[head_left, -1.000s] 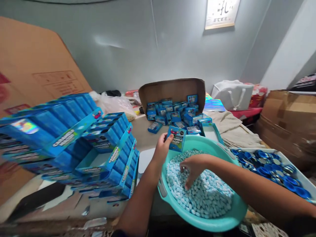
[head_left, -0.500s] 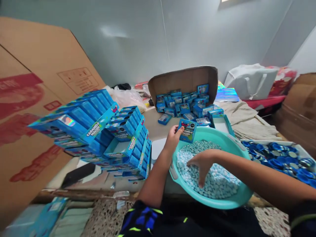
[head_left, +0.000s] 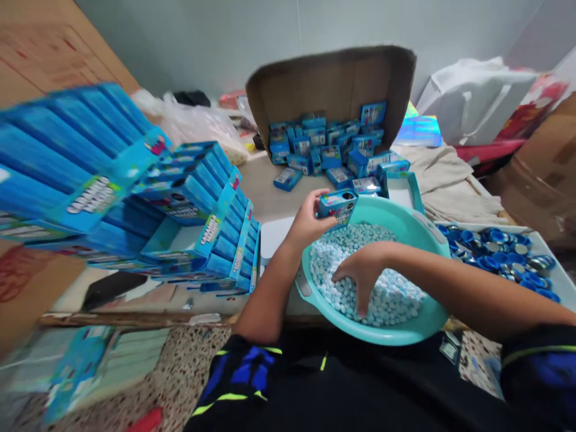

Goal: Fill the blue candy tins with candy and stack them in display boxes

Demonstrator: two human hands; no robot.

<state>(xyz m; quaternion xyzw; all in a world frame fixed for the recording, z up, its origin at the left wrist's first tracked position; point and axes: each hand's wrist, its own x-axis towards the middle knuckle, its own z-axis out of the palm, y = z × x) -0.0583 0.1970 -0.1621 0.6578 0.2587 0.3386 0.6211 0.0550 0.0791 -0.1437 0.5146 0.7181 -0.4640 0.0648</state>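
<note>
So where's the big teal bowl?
In the head view, the bowl is right of centre, between the stacked blue boxes and white tray; the right hand is inside.

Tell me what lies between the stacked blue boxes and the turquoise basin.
The head view shows a white object there, partly hidden by the left forearm.

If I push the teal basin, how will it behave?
The teal basin is likely fairly heavy, given the broad heap of pale-blue pieces inside. Its wide shape should resist tipping. The small, loose pieces would probably shift if jolted.
</note>
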